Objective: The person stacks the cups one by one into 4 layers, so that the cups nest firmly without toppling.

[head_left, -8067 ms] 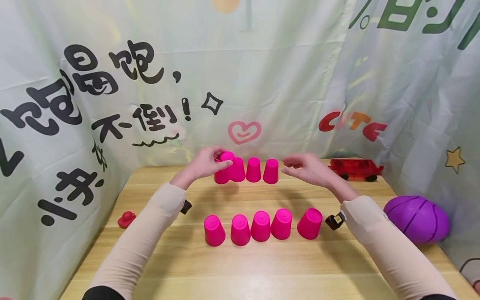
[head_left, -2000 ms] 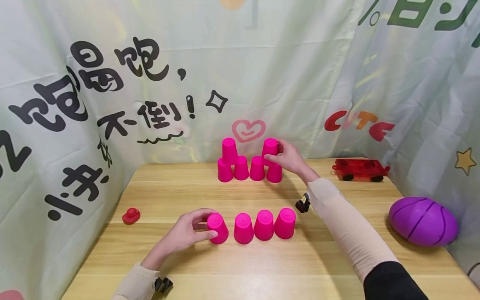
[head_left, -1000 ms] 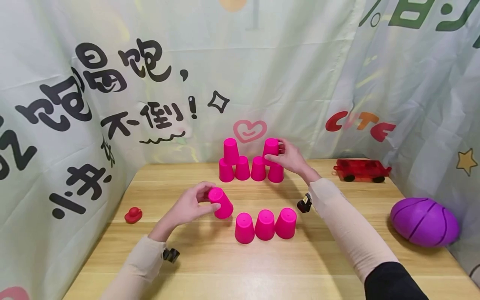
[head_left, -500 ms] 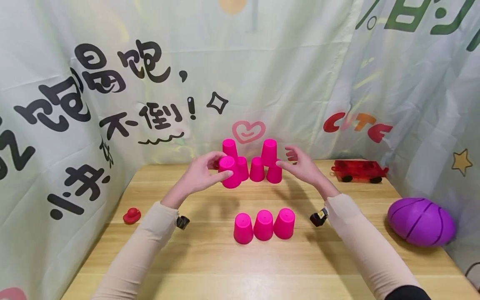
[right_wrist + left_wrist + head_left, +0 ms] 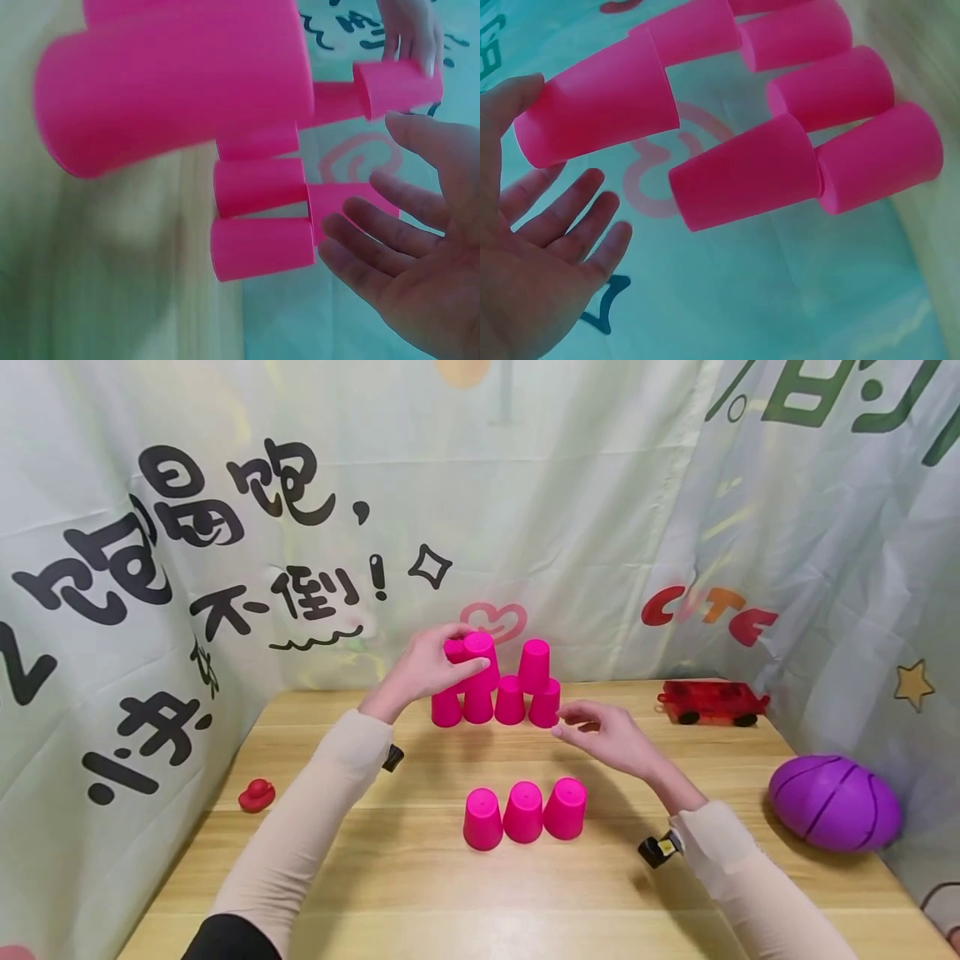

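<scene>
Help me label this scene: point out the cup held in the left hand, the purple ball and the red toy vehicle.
Held cup (image 5: 600,101): left wrist view, middle of its side wall.
Purple ball (image 5: 835,803): head view, middle of its surface.
Red toy vehicle (image 5: 714,702): head view, middle of its body.

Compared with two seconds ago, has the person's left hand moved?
Yes. Against the small red toy in the head view, the left hand has moved farther back, upward and rightward, and now holds a pink cup.

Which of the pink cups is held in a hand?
The cup in the left hand, at the upper level of the stack. Only this one is gripped: the right hand holds none, and the front three cups stand on the table.
</scene>
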The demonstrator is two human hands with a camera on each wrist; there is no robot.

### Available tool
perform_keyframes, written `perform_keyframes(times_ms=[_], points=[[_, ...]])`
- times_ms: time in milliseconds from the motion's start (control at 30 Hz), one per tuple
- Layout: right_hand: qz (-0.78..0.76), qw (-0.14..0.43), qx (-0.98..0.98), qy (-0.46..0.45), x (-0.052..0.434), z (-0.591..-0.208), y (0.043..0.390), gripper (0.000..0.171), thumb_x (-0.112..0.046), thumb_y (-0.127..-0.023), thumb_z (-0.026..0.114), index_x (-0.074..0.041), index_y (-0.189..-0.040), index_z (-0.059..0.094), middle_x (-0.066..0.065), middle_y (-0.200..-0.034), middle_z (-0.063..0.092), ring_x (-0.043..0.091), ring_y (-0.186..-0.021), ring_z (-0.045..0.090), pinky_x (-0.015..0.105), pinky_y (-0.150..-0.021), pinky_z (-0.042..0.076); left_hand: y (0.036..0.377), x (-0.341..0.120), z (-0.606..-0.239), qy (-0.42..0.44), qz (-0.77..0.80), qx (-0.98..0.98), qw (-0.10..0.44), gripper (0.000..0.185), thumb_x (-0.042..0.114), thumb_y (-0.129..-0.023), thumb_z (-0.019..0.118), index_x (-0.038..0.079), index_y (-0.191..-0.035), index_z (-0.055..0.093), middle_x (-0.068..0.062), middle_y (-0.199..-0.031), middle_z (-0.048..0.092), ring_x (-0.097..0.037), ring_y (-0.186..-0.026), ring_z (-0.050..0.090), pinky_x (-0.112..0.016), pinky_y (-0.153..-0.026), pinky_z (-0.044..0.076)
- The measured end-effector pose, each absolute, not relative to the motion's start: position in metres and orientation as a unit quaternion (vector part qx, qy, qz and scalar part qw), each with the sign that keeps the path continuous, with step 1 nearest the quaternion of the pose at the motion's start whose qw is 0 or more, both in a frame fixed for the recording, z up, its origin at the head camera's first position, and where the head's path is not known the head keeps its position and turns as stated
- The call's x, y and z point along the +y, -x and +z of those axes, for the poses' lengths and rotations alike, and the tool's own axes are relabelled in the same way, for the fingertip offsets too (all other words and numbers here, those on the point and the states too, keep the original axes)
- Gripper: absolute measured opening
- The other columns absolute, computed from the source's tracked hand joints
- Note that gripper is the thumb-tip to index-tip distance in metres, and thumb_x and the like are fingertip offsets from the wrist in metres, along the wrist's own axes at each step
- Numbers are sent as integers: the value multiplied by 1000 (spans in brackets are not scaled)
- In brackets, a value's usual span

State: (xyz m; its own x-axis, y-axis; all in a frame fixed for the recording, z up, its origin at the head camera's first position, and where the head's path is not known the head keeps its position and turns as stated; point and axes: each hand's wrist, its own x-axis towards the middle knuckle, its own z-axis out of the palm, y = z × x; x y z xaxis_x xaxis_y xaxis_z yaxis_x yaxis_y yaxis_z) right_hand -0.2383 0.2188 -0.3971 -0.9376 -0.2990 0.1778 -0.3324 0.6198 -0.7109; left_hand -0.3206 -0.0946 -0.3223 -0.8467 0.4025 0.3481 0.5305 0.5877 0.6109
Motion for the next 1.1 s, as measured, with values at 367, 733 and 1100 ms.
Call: perform_keyframes(times_ms=[367, 733, 1100], points=[[401, -11, -892, -208, 228, -421, 195, 46, -35, -94, 80, -8, -130, 71, 9, -125, 75, 33, -113, 71, 57, -100, 57, 351, -71, -330, 247, -322, -910, 89, 58, 41, -92, 79, 16, -142, 65, -9, -111, 70, -29, -100, 65, -43, -87, 56], [411, -42, -884, -218, 235, -440, 177, 48, -41, -91, 83, -14, -129, 71, -4, -120, 75, 16, -109, 71, 50, -99, 59, 364, -66, -345, 225, -279, -930, 85, 64, 44, -93, 77, 11, -146, 62, -15, -121, 71, -32, -125, 56, -52, -112, 44], [419, -44, -875, -238, 231, -449, 172, 53, -37, -89, 86, -13, -133, 67, -4, -114, 75, 14, -102, 73, 47, -95, 61, 372, -61, -360, 215, -252, -939, 93, 64, 47, -93, 76, 13, -145, 63, -13, -145, 63, -34, -144, 47, -56, -123, 35]])
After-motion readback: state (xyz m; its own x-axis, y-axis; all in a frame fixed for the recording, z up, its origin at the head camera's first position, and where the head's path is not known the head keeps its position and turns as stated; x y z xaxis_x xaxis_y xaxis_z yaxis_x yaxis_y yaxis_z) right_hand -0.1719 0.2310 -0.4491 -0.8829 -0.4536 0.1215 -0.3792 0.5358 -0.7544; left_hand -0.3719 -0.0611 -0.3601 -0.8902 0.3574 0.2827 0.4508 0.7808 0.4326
